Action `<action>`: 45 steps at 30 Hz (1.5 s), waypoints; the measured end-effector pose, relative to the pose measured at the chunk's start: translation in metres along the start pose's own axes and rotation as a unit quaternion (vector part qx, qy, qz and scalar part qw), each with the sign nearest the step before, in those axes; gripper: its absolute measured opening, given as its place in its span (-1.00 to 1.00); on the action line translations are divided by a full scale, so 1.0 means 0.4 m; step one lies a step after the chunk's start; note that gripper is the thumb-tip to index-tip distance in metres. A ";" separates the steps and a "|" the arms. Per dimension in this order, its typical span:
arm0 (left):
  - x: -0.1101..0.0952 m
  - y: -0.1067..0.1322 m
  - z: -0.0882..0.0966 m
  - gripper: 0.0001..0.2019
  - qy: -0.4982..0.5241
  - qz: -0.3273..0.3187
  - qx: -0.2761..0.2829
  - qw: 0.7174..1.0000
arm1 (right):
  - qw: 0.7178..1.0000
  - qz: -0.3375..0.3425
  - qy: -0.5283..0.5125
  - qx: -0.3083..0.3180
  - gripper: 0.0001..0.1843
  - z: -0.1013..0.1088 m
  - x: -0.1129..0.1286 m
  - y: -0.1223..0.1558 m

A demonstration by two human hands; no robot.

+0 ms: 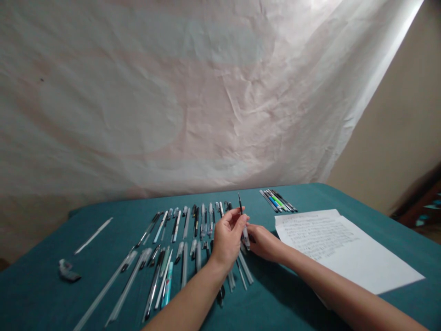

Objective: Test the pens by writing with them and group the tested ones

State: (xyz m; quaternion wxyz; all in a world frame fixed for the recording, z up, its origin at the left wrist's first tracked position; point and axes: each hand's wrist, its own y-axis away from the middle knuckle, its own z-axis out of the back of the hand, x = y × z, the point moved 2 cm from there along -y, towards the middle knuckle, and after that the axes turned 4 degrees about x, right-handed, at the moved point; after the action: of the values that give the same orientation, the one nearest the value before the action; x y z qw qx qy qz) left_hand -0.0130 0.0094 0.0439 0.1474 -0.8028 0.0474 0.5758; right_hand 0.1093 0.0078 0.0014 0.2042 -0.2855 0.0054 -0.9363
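Observation:
My left hand (228, 236) is raised a little above the teal table (303, 299), fingers pinched round the upper part of a thin pen (242, 216) that points up and away. My right hand (263, 241) sits just to its right, fingers closed on the pen's lower clear barrel (245, 238). Both hands hover over two rows of pens (179, 234) laid side by side on the cloth.
A handwritten sheet of paper (344, 248) lies at the right. A small bunch of coloured pens (278, 201) rests at the back right. A lone white stick (93, 235) and a small eraser-like object (67, 270) lie at the left. A wrinkled white sheet hangs behind.

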 end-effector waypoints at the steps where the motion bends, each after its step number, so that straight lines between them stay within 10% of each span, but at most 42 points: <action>1: 0.003 0.000 0.000 -0.66 0.002 0.003 0.002 1.000 | 1.000 0.000 -0.002 0.002 -0.88 0.000 0.000 0.001; 33: 0.041 0.004 0.003 -0.75 -0.037 -0.028 0.000 0.999 | 0.987 -0.092 0.126 0.036 -0.77 0.049 -0.028 0.030; 37: 0.052 0.015 -0.001 -0.73 -0.062 -0.020 0.023 0.998 | 0.996 -0.068 -0.006 -0.057 -0.80 0.133 -0.023 0.024; 45: 0.052 0.032 -0.014 -0.73 -0.076 0.009 0.038 0.996 | 0.929 -0.024 -0.307 -0.206 -0.64 0.249 0.013 0.043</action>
State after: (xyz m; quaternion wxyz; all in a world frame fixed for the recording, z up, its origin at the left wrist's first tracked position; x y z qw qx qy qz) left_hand -0.0040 -0.0028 0.0238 0.1761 -0.7503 0.0650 0.6339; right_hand 0.1654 0.0008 0.0853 0.1095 -0.5949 0.1284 -0.7859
